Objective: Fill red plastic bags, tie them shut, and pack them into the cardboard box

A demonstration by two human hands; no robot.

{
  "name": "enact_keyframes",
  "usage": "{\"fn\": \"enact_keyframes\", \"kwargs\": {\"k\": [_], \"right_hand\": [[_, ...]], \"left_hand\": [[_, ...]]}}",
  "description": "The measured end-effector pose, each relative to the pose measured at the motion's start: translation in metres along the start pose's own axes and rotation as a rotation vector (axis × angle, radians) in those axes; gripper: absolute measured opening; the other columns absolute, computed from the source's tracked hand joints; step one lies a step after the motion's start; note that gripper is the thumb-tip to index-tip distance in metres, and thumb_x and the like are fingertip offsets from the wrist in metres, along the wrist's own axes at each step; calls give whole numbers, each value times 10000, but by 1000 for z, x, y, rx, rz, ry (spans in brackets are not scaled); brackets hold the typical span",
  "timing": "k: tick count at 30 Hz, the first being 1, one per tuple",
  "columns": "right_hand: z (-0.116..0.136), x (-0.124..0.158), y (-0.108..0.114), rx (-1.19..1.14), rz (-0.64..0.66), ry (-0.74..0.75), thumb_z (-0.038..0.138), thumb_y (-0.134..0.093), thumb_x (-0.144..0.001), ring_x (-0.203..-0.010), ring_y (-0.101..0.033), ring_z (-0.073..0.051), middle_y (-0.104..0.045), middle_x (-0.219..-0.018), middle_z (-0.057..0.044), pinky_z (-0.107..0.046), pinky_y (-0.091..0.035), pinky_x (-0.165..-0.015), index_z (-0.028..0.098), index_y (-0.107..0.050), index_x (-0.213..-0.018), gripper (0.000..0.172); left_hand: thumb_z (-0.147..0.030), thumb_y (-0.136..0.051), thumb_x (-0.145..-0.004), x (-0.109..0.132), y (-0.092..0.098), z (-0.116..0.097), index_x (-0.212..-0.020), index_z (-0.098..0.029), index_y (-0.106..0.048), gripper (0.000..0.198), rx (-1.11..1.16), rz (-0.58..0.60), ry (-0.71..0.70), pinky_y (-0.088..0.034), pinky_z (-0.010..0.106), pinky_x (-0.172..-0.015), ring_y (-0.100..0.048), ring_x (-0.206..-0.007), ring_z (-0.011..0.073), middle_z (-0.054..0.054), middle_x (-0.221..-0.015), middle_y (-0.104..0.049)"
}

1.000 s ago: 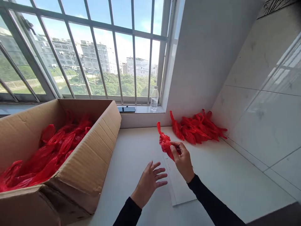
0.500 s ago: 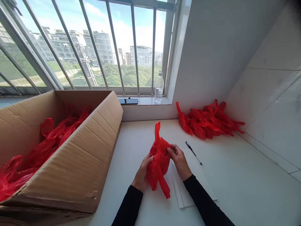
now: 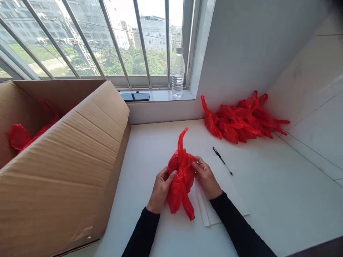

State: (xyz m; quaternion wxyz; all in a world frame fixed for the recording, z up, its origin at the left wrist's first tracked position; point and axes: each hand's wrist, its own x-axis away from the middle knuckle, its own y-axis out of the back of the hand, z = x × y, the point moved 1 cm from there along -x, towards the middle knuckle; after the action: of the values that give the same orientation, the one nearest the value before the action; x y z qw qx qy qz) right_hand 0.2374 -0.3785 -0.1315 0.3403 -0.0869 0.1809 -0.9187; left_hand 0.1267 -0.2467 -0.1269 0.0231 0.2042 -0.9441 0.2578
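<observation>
A crumpled red plastic bag [image 3: 182, 178], gathered at its middle, is held just above the white table. One handle sticks up and another hangs down toward me. My left hand [image 3: 161, 187] grips its left side, thumb on the front and fingers partly hidden behind. On the other side, my right hand [image 3: 206, 176] pinches the bag's right edge between thumb and fingers. Under my right forearm lie folded white sheets [image 3: 210, 214], partly covered by the arm. A black-capped pen [image 3: 222, 161] rests to the right of my right hand.
At left stands a large open cardboard box [image 3: 80, 167] with red plastic bags [image 3: 20, 137] inside. A pile of red bags [image 3: 241, 119] lies against the wall at back right. On the windowsill are a phone [image 3: 135, 96] and a water bottle [image 3: 178, 73]. Bars [image 3: 142, 43] cross the window.
The view has tilted down and moved closer. Both hands still hold the red bag; my left thumb has shifted up toward its gathered middle.
</observation>
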Motion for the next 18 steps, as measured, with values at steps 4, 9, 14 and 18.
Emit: {"fn": "enact_keyframes", "kwargs": {"k": [4,9,14,18], "right_hand": [[6,3,-1,7,71,-32,460,-695,-906,-940,-678,-209,-725,-1090,-32,-362,-534,-869,295,-527,-1249,416],[8,3,2,50,59,11,448,-702,-899,-905,-653,-192,-710,-1008,-13,-320,-512,-829,251,-612,-1063,271],[8,5,-2,106,85,10,456,-707,-891,-832,-651,-188,-724,-963,-9,-319,-509,-777,246,-629,-993,246],[6,8,-8,125,66,-2,470,-678,-916,-934,-665,-200,-727,-1054,-24,-344,-519,-857,265,-600,-1154,324]], "left_hand": [[-379,-754,-863,-1,1,1,-1086,-198,-756,287,-54,-35,-15,-522,320,-798,-687,-845,224,53,-947,-767],[-309,-730,-871,4,-2,-5,-1131,-208,-743,279,-79,-6,-7,-500,302,-765,-651,-836,214,46,-958,-742],[-408,-703,-903,6,-3,-6,-1072,-182,-758,287,-86,-26,-14,-479,299,-661,-608,-714,195,39,-820,-709],[-437,-731,-881,2,2,-2,-1028,-189,-768,291,-97,-141,-63,-464,283,-613,-606,-671,180,22,-792,-717]]}}
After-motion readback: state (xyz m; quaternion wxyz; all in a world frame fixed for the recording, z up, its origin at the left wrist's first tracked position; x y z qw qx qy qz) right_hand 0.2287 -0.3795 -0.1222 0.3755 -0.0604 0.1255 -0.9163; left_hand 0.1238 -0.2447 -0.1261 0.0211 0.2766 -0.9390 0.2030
